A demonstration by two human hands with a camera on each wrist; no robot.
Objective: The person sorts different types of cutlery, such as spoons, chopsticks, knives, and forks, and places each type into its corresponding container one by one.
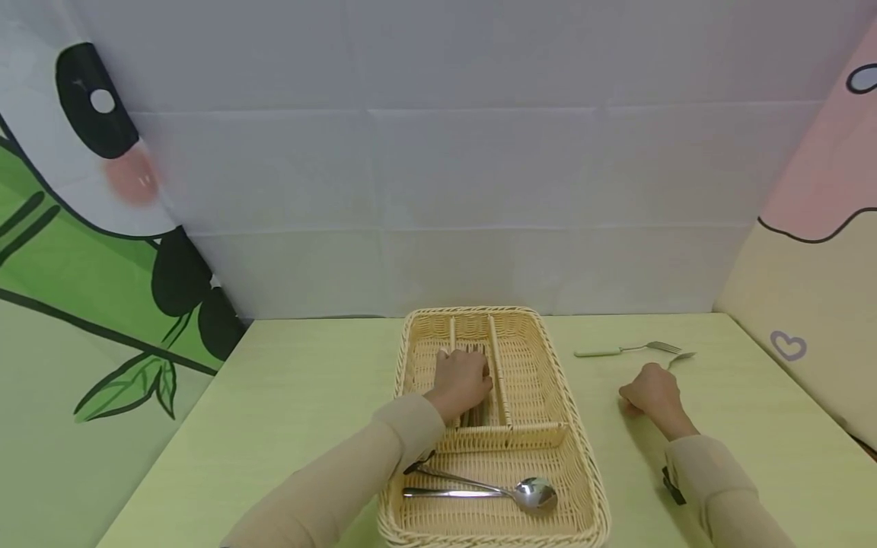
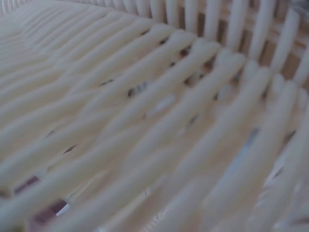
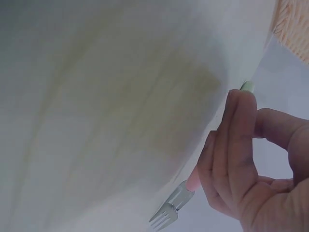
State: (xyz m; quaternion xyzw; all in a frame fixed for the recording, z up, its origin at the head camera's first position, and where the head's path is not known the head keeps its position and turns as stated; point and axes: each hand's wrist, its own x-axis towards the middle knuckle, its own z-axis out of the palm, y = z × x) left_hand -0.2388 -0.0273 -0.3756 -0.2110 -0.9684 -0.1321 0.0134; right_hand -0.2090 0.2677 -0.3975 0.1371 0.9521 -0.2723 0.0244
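My left hand (image 1: 462, 380) reaches into the narrow middle compartment of a wicker cutlery basket (image 1: 594, 487), over several forks (image 1: 475, 416) with tines up at the far end. It covers part of a divider; its grip is hidden. Close weave of the basket (image 2: 145, 111) fills the left wrist view. Right of the basket, my right hand (image 1: 652, 397) pinches a fork (image 1: 681, 356) just over the table. In the right wrist view, a pale green handle end (image 3: 247, 86) sticks out past its fingertips. Another fork (image 1: 603, 352) with a pale green handle lies on the table beyond.
Two metal spoons (image 1: 536, 495), bowls stacked, lie in the basket's near wide compartment. The light wood-look table (image 1: 308, 380) meets a pale fabric backdrop (image 1: 479, 167) behind. Cartoon-printed panels (image 1: 815, 289) stand at both sides.
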